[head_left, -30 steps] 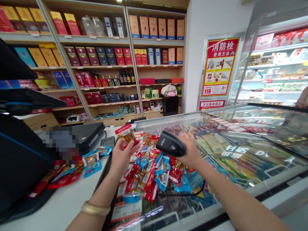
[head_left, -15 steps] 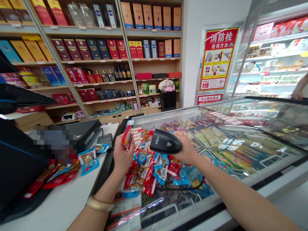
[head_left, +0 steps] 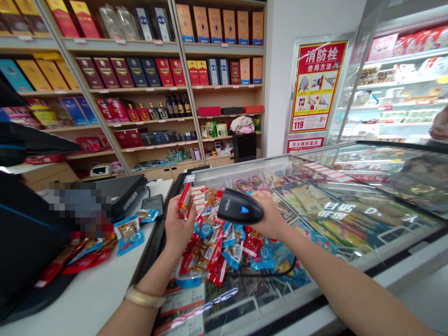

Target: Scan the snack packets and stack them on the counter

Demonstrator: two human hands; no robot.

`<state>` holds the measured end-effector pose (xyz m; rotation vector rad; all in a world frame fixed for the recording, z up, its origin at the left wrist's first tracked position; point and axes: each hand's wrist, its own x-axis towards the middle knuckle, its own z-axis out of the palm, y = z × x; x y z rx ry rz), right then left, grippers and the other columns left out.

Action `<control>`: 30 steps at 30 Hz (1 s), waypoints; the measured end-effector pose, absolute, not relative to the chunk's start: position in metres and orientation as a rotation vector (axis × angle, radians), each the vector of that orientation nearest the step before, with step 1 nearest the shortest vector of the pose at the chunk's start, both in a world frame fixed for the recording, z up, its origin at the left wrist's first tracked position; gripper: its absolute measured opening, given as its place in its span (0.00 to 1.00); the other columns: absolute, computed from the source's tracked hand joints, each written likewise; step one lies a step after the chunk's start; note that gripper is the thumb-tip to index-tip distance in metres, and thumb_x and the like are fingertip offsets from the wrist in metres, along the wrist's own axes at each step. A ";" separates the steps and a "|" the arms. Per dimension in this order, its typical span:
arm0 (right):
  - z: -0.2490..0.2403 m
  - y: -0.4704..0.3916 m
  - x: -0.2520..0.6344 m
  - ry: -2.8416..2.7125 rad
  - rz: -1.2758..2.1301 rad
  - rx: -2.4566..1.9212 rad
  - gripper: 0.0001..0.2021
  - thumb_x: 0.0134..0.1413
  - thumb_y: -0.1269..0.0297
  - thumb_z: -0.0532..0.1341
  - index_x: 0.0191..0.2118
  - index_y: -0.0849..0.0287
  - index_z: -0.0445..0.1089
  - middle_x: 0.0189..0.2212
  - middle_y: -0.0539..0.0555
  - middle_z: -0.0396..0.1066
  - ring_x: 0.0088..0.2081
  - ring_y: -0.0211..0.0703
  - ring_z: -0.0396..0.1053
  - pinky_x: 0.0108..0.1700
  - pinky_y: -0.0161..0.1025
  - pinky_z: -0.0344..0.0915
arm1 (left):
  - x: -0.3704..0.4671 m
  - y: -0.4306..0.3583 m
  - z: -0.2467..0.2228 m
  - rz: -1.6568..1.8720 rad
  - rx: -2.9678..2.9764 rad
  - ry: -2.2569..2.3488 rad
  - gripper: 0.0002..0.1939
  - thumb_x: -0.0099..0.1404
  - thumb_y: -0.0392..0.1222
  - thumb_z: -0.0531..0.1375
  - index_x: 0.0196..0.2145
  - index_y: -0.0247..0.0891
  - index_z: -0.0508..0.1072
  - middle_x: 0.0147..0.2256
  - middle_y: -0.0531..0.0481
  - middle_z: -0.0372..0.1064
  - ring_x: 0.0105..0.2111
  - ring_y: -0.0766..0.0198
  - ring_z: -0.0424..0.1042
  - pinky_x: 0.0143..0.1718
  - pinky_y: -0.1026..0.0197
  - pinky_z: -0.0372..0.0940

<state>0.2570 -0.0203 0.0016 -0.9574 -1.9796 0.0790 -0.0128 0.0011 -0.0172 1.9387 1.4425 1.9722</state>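
My left hand [head_left: 178, 224], with a gold bracelet on its wrist, pinches a small red snack packet [head_left: 185, 199] held upright. My right hand [head_left: 269, 214] is wrapped round a black barcode scanner [head_left: 240, 206], whose head points left toward the packet. A blue light shows on top of the scanner. Beneath both hands, a pile of red and blue snack packets [head_left: 210, 249] lies on the glass top of a freezer [head_left: 245, 294]. The scanner's black cable [head_left: 262, 275] curves over the glass at the pile's front edge.
On the white counter [head_left: 105, 284] at the left lie more packets [head_left: 129, 234], a phone [head_left: 153, 204] and a black device [head_left: 122, 196]. Shelves of boxes [head_left: 224, 47] stand behind. Another person's hand [head_left: 440, 126] shows at the right edge.
A blue light has come on atop the scanner. My hands have hardly moved. The other person's hand at the right edge has shifted.
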 end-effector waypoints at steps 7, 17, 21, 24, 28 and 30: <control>-0.001 -0.018 0.260 -1.936 0.022 -0.948 0.11 0.43 0.56 0.65 0.30 0.59 0.72 0.31 0.53 0.73 0.37 0.43 0.66 0.44 0.40 0.54 | -0.007 -0.004 -0.014 1.897 1.995 1.407 0.06 0.64 0.44 0.57 0.35 0.40 0.66 0.44 0.43 0.72 0.45 0.58 0.73 0.50 0.55 0.67; -0.014 0.001 0.273 -1.768 -0.040 -1.024 0.19 0.45 0.46 0.66 0.34 0.58 0.74 0.32 0.55 0.75 0.38 0.49 0.69 0.45 0.43 0.58 | -0.084 -0.023 0.026 1.809 2.057 2.173 0.12 0.55 0.40 0.60 0.25 0.43 0.56 0.34 0.46 0.65 0.43 0.53 0.68 0.46 0.52 0.65; -0.015 0.006 0.276 -1.746 -0.054 -1.036 0.20 0.43 0.47 0.66 0.37 0.59 0.76 0.33 0.56 0.76 0.38 0.51 0.71 0.48 0.47 0.60 | -0.150 -0.044 0.029 1.580 1.829 2.563 0.17 0.54 0.51 0.63 0.25 0.44 0.57 0.31 0.46 0.62 0.45 0.48 0.66 0.48 0.49 0.65; -0.015 0.007 0.277 -1.734 -0.060 -1.036 0.20 0.42 0.48 0.66 0.37 0.59 0.76 0.33 0.57 0.76 0.38 0.51 0.71 0.47 0.47 0.60 | -0.186 -0.058 0.025 1.377 1.577 2.772 0.18 0.54 0.56 0.63 0.25 0.44 0.59 0.32 0.42 0.64 0.48 0.43 0.66 0.49 0.46 0.65; -0.015 0.008 0.277 -1.727 -0.075 -1.041 0.20 0.43 0.47 0.66 0.36 0.59 0.76 0.31 0.56 0.75 0.37 0.49 0.71 0.47 0.45 0.61 | -0.204 -0.064 0.019 1.223 1.445 2.816 0.14 0.57 0.53 0.59 0.25 0.42 0.62 0.35 0.36 0.67 0.52 0.38 0.66 0.51 0.41 0.64; -0.016 0.008 0.277 -1.740 -0.074 -1.041 0.20 0.43 0.47 0.66 0.36 0.59 0.76 0.31 0.56 0.75 0.37 0.49 0.71 0.47 0.45 0.61 | -0.204 -0.063 0.018 1.187 1.444 2.829 0.11 0.58 0.50 0.56 0.26 0.40 0.65 0.37 0.33 0.69 0.51 0.36 0.67 0.50 0.35 0.63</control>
